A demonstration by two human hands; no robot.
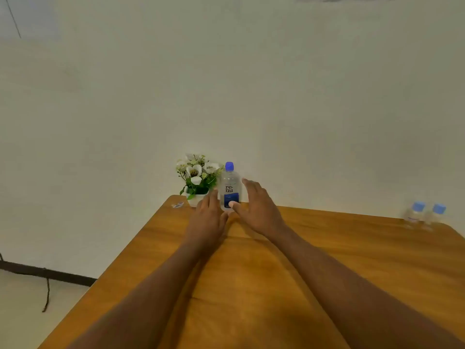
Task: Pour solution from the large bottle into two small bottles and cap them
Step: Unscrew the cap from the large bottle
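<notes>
The large clear bottle (229, 187) with a blue cap and a blue label stands upright at the far edge of the wooden table (327, 260). My right hand (256, 206) is spread open around its right side, thumb across the lower label, fingers straight beside it. My left hand (207, 215) lies flat just left of the bottle's base, fingers straight. Two small clear bottles with blue caps stand side by side at the far right edge, the left small bottle (416, 214) and the right small bottle (436, 215), both capped.
A white pot of white flowers (197, 178) stands right behind and left of the large bottle. A small scrap (178, 204) lies at the table's far left corner. The wall runs close behind the table; the floor drops off on the left.
</notes>
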